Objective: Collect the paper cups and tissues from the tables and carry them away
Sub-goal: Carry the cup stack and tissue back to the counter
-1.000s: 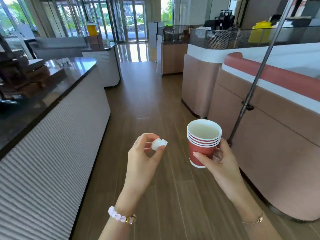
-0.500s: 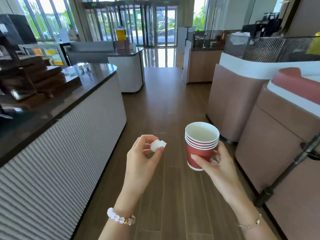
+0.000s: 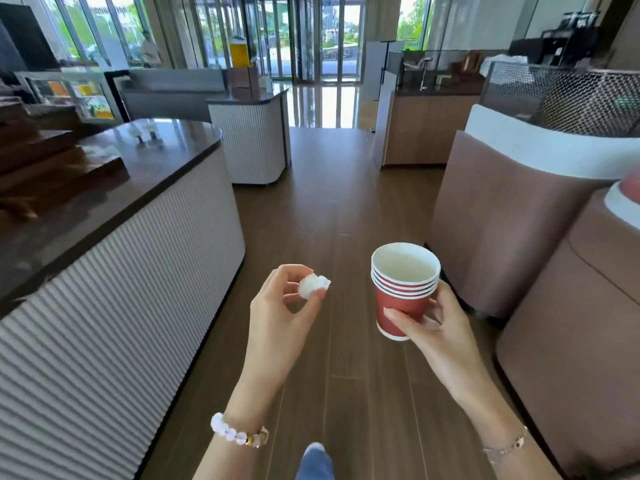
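My right hand (image 3: 438,332) grips a stack of several nested red paper cups (image 3: 403,289) with white rims, held upright at chest height above the wooden floor. The top cup looks empty inside. To the left of the cups, my left hand (image 3: 280,320) pinches a small crumpled white tissue ball (image 3: 312,285) between thumb and fingertips. The two hands are apart, with a gap of floor between them.
A long ribbed white counter with a dark top (image 3: 114,258) runs along my left. Brown upholstered booth backs (image 3: 502,220) line the right. A wooden-floor aisle (image 3: 332,202) leads ahead to a smaller ribbed counter (image 3: 252,140) and glass entrance doors (image 3: 325,39).
I have moved forward along the aisle and the view has swung left; the metal pole at the right has left the view. Both hands keep their hold on the tissue and cups.
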A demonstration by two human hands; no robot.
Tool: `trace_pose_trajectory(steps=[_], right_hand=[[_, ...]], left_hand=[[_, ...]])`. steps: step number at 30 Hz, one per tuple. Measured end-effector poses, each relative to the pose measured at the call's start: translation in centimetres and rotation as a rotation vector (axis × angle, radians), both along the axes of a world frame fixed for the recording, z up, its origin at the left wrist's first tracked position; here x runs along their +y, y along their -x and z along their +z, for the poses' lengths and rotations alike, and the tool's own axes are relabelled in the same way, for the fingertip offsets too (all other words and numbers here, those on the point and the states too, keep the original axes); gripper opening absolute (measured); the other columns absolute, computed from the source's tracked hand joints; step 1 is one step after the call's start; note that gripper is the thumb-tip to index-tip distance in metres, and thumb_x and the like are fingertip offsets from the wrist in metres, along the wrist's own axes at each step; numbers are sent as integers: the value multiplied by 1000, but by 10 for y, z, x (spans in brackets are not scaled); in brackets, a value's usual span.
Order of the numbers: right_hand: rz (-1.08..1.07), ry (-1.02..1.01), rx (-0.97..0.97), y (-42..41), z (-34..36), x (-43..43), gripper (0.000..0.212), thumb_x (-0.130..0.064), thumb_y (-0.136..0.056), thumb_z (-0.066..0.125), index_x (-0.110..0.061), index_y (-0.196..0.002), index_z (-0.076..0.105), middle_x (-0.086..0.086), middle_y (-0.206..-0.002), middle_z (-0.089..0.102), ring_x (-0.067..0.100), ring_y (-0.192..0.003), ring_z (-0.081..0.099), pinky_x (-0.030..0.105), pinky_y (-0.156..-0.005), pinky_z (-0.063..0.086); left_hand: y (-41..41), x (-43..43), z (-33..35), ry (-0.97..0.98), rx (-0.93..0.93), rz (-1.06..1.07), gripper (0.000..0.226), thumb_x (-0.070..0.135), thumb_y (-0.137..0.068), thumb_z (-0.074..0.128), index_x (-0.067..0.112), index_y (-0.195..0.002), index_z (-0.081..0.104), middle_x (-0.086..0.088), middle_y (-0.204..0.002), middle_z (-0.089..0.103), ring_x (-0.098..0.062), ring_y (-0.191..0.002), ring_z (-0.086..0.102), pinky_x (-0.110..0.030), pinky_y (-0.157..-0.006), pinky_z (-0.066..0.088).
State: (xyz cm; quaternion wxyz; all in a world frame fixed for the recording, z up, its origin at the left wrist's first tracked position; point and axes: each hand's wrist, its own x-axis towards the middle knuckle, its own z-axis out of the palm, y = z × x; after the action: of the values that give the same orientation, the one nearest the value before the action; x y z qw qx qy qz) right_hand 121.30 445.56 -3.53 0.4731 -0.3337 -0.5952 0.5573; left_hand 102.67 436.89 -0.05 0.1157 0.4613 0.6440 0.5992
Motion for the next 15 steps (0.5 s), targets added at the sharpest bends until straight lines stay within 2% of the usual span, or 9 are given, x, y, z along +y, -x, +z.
trace_pose_trajectory(steps=[6,12,15], right_hand=[[-22,-21,-20,84,6,124,59,-10,-71,81,-27,-121,55,-2,-113,67,8,-99,67,14,-74,52],[-57,-41,-20,152,15,230,60,-13,-71,82,-30,-122,55,-9,-111,68,5,-100,66,14,-75,52],[-75,-30,-17,179,15,276,64,-22,-65,84,-31,-121,55,-9,-111,68,6,-99,67,16,-77,53]], left_hand=[[83,127,5,4,45,-33,17,17,-82,71,30,-88,61,13,-92,64,-2,-84,60,-10,-72,47],[152,237,14,5,65,-54,18,19,-81,71,32,-86,60,13,-91,65,-2,-85,60,-9,-72,47],[179,284,13,-3,68,-56,18,20,-81,72,33,-85,60,15,-90,65,-1,-85,60,-8,-71,46]])
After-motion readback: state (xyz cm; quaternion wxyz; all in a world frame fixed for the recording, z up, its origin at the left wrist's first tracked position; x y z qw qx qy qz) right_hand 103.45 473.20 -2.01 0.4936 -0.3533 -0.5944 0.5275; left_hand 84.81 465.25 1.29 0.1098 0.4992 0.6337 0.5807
